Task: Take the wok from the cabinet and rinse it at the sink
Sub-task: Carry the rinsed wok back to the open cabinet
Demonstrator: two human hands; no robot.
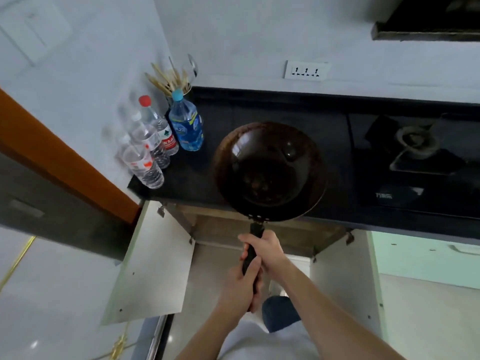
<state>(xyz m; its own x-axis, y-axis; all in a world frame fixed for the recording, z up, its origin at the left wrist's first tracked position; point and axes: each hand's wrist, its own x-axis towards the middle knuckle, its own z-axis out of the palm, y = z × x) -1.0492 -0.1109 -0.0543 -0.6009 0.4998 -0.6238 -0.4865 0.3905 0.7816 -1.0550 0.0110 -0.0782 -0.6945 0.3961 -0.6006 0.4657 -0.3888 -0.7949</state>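
A dark round wok (270,170) with a long black handle hangs above the front edge of the black countertop (197,178), its bowl facing up at me. My right hand (267,249) grips the handle close to the bowl. My left hand (240,287) grips the handle's lower end, just behind the right. Below the wok the cabinet (259,235) stands with both doors swung open. No sink is in view.
Several plastic water bottles (166,136) and a holder of chopsticks (171,81) stand at the counter's left end by the wall. A gas hob (415,154) lies to the right. The open cabinet doors (153,263) flank my legs; a wall socket (306,70) sits above.
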